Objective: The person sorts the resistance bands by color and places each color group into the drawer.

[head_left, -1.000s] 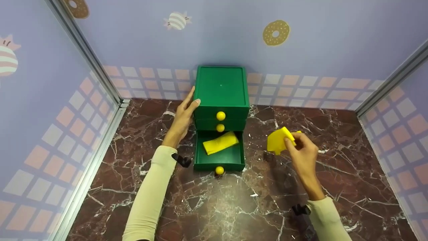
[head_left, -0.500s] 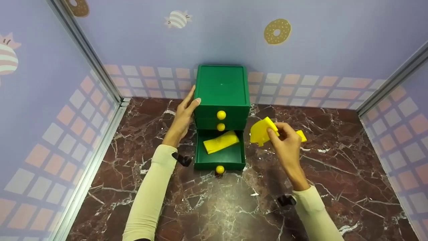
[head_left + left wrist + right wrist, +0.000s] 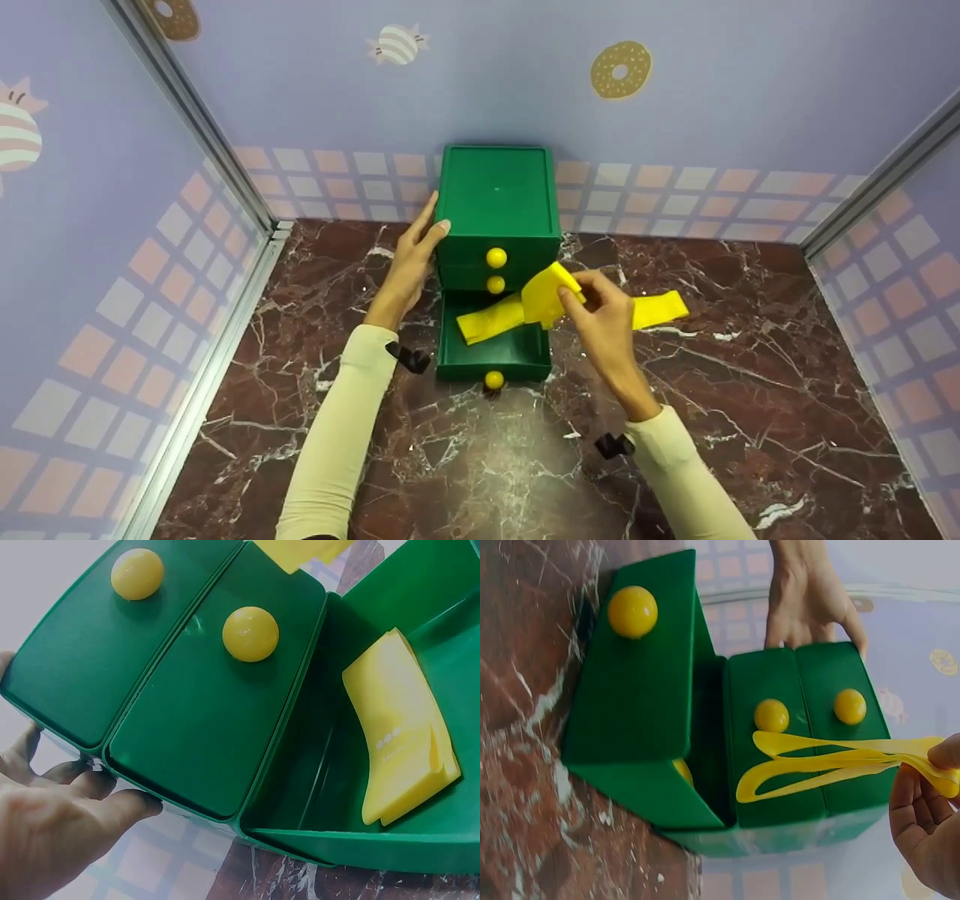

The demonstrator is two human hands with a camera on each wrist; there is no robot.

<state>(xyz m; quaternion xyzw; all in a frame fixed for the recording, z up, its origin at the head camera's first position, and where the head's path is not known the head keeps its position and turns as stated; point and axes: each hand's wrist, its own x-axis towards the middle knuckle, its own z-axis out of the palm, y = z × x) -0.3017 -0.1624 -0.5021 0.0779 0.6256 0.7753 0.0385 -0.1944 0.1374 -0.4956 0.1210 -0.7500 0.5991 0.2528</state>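
Note:
A green drawer cabinet (image 3: pixel 496 191) with yellow knobs has its bottom drawer (image 3: pixel 517 358) pulled out. My left hand (image 3: pixel 409 262) rests against the cabinet's left side, thumb at the top edge; the left wrist view has its fingers along that side. A folded yellow resistance band (image 3: pixel 401 727) with dots and print lies in the drawer. Between thumb and fingers my right hand (image 3: pixel 604 315) pinches another folded yellow resistance band (image 3: pixel 541 296), which overlaps the drawer's right part in the head view. Its folds hang as loops (image 3: pixel 817 761) in front of the upper drawers.
A third yellow band (image 3: pixel 661 309) lies on the dark marble-patterned surface (image 3: pixel 480 465) right of the cabinet, partly hidden by my right hand. A patterned wall (image 3: pixel 495 75) stands close behind the cabinet, with side walls left and right.
My right hand has moved left with its yellow band, from right of the cabinet to over the drawer, uncovering the band on the surface. The left hand has stayed put.

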